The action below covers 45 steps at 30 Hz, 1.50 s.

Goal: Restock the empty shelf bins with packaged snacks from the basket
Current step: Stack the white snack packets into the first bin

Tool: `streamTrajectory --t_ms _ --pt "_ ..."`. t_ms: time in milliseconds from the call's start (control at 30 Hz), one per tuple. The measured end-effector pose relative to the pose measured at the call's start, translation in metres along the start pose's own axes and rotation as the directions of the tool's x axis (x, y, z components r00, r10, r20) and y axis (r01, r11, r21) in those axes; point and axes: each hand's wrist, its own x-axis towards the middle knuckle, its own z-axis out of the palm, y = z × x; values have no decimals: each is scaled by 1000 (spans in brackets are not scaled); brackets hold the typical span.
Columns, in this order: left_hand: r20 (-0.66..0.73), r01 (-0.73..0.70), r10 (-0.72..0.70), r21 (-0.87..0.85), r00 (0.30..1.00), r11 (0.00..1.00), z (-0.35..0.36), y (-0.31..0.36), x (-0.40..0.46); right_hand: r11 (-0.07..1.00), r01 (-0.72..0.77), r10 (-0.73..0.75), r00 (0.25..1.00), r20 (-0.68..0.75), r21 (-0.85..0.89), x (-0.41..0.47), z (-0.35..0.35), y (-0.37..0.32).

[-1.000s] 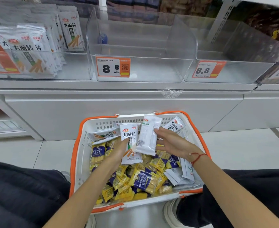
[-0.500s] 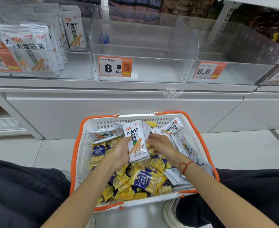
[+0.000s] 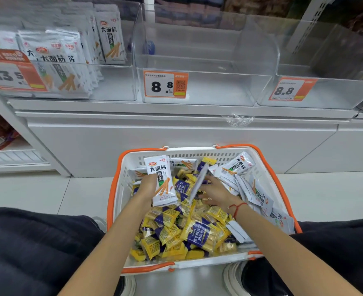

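A white basket with an orange rim (image 3: 116, 189) sits on the floor between my knees, full of yellow-and-purple snack packs (image 3: 197, 233) and white snack packets (image 3: 259, 193). My left hand (image 3: 147, 184) grips an upright white packet (image 3: 161, 180) above the basket's left side. My right hand (image 3: 217, 192) reaches down into the pile and pinches the edge of another white packet (image 3: 197, 182), seen edge-on. Two clear shelf bins stand empty above: the middle bin (image 3: 206, 60) and the right bin (image 3: 326, 77).
The left bin (image 3: 58, 60) holds several upright white packets of the same kind. Orange price tags (image 3: 165, 84) hang on the bin fronts. A white shelf ledge (image 3: 176, 116) runs below the bins. My dark-trousered knees flank the basket on the tiled floor.
My right hand has dropped from beside the held packets down into the basket and taken hold of another white packet. My left hand keeps its packet, now shifted slightly left.
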Motion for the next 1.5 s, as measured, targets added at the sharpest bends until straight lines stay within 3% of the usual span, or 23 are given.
streamTrajectory --t_ms 100,233,467,667,733,800,867,1067,1200,1300,1400,1467,1500 --pt "-17 1 -2 -44 1000 999 -5 -3 -1 972 35 -45 998 -40 -231 22 21 0" --pt "-98 -43 35 -81 995 996 -16 -2 8 827 135 -188 981 -42 -545 39 44 7" --pt "-117 28 -37 -78 992 997 -18 -14 12 826 144 -185 982 -22 -545 38 52 4" --pt "-147 -34 16 -122 989 992 -6 -13 2 953 281 -291 953 -81 -112 14 27 -25" --pt "-125 -49 32 -135 992 990 1 -13 2 958 284 -284 959 11 -40 -7 16 -40" --pt "-75 -40 31 -123 997 992 10 -13 5 934 328 -312 943 119 -145 -29 6 -48" --pt "-24 -13 9 -143 1000 990 24 -9 3 870 405 -383 915 129 -283 -43 0 -48" --pt "123 -2 28 -206 992 978 57 -11 -21 825 407 -509 837 -202 -392 -61 4 -18" --pt "148 1 13 -94 989 996 62 -23 -23 756 430 -581 788 -204 -493 -68 5 -3" --pt "174 46 -28 -101 984 994 63 -35 -14 728 425 -546 834 -81 -538 -65 -13 -4" --pt "163 84 -61 -132 985 988 65 -33 -22 801 397 -431 902 28 -448 -54 -47 -9" --pt "167 105 -80 -149 983 983 65 -36 -19 783 264 -296 955 35 -563 -44 -74 -3" --pt "171 110 -83 -159 982 981 67 -36 -18 724 164 -178 983 48 -670 -39 -86 7"
